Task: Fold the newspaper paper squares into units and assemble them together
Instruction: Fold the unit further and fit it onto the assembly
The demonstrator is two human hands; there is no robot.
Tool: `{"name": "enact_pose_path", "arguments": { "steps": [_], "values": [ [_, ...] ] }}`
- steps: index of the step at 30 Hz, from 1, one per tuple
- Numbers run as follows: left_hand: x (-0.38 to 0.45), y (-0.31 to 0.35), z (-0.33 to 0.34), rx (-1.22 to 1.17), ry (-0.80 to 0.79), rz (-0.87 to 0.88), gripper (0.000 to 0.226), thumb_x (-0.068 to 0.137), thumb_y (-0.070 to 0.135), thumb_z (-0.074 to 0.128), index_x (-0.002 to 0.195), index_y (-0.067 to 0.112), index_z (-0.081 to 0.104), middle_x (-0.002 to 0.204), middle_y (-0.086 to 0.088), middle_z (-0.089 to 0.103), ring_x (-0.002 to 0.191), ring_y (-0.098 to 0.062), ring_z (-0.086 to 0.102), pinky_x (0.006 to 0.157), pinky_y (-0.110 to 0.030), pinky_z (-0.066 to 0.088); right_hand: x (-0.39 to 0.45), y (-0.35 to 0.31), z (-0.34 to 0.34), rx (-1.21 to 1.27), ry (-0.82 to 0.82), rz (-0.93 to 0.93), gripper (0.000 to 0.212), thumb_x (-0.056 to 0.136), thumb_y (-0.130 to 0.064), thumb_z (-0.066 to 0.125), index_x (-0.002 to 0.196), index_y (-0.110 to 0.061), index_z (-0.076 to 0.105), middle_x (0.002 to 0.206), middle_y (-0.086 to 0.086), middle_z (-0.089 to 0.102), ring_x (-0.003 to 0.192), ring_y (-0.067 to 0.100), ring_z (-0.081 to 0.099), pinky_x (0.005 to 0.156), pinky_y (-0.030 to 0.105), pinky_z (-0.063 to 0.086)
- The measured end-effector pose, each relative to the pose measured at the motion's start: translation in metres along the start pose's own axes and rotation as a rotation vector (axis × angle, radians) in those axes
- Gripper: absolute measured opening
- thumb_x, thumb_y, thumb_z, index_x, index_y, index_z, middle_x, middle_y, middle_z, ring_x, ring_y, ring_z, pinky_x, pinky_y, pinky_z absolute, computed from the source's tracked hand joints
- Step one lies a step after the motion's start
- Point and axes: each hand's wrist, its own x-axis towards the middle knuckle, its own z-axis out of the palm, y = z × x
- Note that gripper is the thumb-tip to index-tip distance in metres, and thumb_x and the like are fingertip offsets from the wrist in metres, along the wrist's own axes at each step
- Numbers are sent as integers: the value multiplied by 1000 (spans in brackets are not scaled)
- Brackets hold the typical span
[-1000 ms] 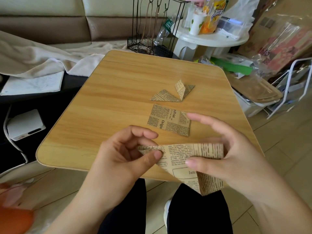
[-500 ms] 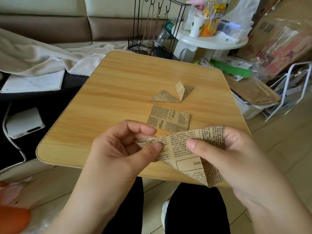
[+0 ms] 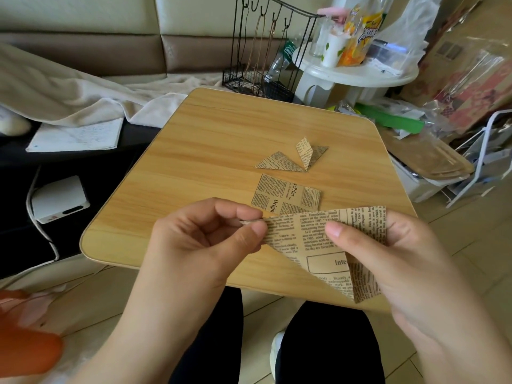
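Observation:
A newspaper-print paper square (image 3: 313, 239), folded into a triangle, hangs above the near edge of the wooden table (image 3: 194, 151). My left hand (image 3: 202, 245) pinches its left corner between thumb and forefinger. My right hand (image 3: 396, 261) grips its right side, thumb on the front and fingers behind. A flat paper square (image 3: 285, 195) lies on the table just beyond my hands. Further back sit two folded units, a flat triangle (image 3: 277, 163) and a standing folded unit (image 3: 309, 153).
A black wire rack (image 3: 257, 51) and a white round side table (image 3: 357, 73) with bottles and snacks stand behind the table. A cream blanket (image 3: 69, 92) and a white box (image 3: 59, 198) are at the left. A white wire frame (image 3: 487, 162) and packaging crowd the right.
The folded paper has risen from the table edge toward me. My right hand has closed round its right side, thumb now on the front. The left pinch has held.

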Motion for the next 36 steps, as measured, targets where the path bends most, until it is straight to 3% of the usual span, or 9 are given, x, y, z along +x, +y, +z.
{"name": "enact_pose_path", "arguments": {
  "steps": [5, 11, 15, 22, 27, 31, 36],
  "values": [
    [-1, -1, 0, 19, 36, 22, 15, 58, 20, 71, 73, 18, 74, 63, -5, 69, 56, -13, 63, 60, -18, 53, -2, 2, 2, -6, 21, -7, 25, 58, -37, 69, 80, -29, 77, 84, 0, 76, 82, 15, 73, 79, 39, 53],
    [-3, -1, -2, 83, -18, 50, 10, 69, 16, 74, 78, 19, 74, 67, -2, 71, 57, -9, 65, 58, -14, 50, -1, 2, 2, -44, 23, 22, 22, 62, -31, 84, 82, -27, 77, 83, 1, 76, 81, 17, 73, 81, 45, 55],
    [-3, 0, -6, 141, -31, 36, 16, 66, 22, 67, 81, 22, 73, 67, -3, 72, 58, -9, 66, 59, -14, 51, -2, 1, 2, -1, 21, 55, 30, 55, -37, 70, 80, -22, 77, 81, 5, 76, 79, 19, 73, 77, 43, 56],
    [-4, -1, -7, 175, -3, 36, 17, 65, 23, 68, 80, 25, 74, 65, -3, 71, 57, -8, 66, 58, -12, 50, -2, 1, 5, -8, 6, 59, 25, 62, -33, 77, 83, -20, 77, 84, 5, 76, 82, 20, 73, 82, 45, 55],
    [-3, -1, -9, 88, -22, 9, 14, 64, 20, 69, 76, 15, 75, 65, -10, 70, 56, -12, 65, 56, -15, 50, -3, 0, 5, 11, -6, 56, 19, 64, -28, 84, 81, -22, 77, 84, 4, 76, 81, 19, 73, 76, 39, 55],
    [-4, 1, -12, 75, -98, 14, 14, 66, 15, 80, 80, 16, 75, 69, -10, 71, 60, -12, 68, 61, -15, 52, -3, -2, 4, 57, 9, 52, 27, 56, -34, 70, 79, -23, 77, 83, 5, 76, 79, 18, 73, 68, 30, 55],
    [-5, 1, -14, 40, -127, 10, 20, 65, 12, 76, 85, 17, 75, 75, -20, 67, 64, -17, 70, 65, -19, 54, -3, -2, 2, 79, -4, 54, 24, 56, -32, 69, 77, -23, 77, 83, 6, 76, 79, 18, 73, 62, 24, 56]
  ]
}}
